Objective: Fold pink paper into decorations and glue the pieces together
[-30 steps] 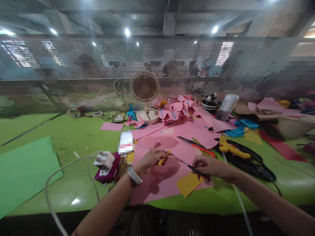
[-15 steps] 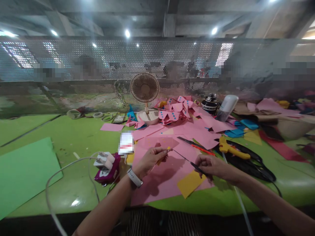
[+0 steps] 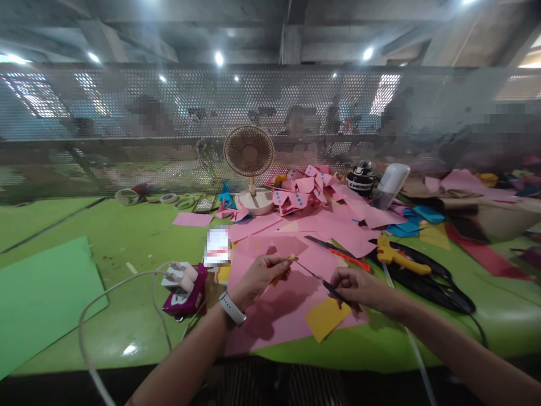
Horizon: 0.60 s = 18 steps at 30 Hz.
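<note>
My left hand (image 3: 268, 273), a white watch on its wrist, pinches a small piece of yellow paper (image 3: 291, 257) above a large pink sheet (image 3: 257, 324). My right hand (image 3: 353, 287) is closed on dark-handled scissors (image 3: 325, 285). Their thin blades point left, with the tip at the yellow paper by my left fingertips. The fingers partly hide the handles. Below my right hand a yellow paper rectangle (image 3: 325, 318) lies on the pink sheet's front edge.
A small fan (image 3: 249, 151) stands behind, beside folded pink paper pieces (image 3: 300, 189). To the right lie an orange cutter (image 3: 350, 259) and a yellow-handled glue gun (image 3: 399, 259). A purple power strip (image 3: 183, 301) with cables and a green sheet (image 3: 46, 299) are on the left.
My right hand has shifted slightly left, bringing the scissors closer to the yellow paper. My left hand has barely moved and still pinches the paper.
</note>
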{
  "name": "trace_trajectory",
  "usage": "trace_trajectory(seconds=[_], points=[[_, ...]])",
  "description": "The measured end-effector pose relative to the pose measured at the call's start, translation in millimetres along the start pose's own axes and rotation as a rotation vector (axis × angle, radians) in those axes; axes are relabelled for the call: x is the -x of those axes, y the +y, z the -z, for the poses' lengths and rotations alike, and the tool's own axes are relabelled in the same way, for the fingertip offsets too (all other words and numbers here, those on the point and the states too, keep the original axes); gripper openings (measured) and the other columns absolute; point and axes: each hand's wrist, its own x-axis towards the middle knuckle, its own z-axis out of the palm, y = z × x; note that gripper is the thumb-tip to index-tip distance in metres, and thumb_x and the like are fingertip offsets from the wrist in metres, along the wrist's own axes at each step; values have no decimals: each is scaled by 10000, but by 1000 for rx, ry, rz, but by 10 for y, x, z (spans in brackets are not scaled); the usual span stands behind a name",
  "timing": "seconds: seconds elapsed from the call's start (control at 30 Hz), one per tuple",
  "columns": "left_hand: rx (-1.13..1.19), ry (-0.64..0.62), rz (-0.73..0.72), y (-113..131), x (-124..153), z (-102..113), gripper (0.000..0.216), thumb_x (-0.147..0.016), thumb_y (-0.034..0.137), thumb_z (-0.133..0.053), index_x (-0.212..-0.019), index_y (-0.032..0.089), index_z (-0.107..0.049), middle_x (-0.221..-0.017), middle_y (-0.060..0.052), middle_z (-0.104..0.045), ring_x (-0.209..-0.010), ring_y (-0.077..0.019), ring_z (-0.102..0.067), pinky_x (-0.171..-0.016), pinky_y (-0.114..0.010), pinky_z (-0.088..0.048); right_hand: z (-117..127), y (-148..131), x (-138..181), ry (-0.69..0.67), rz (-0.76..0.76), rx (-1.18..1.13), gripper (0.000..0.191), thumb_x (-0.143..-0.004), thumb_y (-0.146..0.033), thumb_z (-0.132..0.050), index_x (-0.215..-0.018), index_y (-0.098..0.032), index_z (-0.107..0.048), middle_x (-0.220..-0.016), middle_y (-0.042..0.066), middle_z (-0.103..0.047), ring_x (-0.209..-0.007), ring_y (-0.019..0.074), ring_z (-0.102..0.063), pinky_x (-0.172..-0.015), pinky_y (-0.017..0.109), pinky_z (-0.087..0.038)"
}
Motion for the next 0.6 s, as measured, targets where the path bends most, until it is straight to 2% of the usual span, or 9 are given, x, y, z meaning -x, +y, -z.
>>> trace_trajectory(seconds=[0.3,0.6], points=[[41,4,-22,37,27,-29,394,-690,433,-683,-916,111,-684,-648,-12,-570,-551,-72,-449,-509,-210,-287,-28,-21,-8,1,11,-6,416,-683,-530,-653,-789,-153,-516,-580,-40,-554,-372,36,-424,-358,168,-341],[36,2,-33,16,18,-23,355,-688,428,-685,-852,112,-683,-642,-12,-572,-560,-76,-464,-518,-212,-304,-29,-11,-32,25,-18,43,428,-673,-546,-657,-783,-158,-513,-567,-37,-551,-377,29,-371,-341,155,-267]])
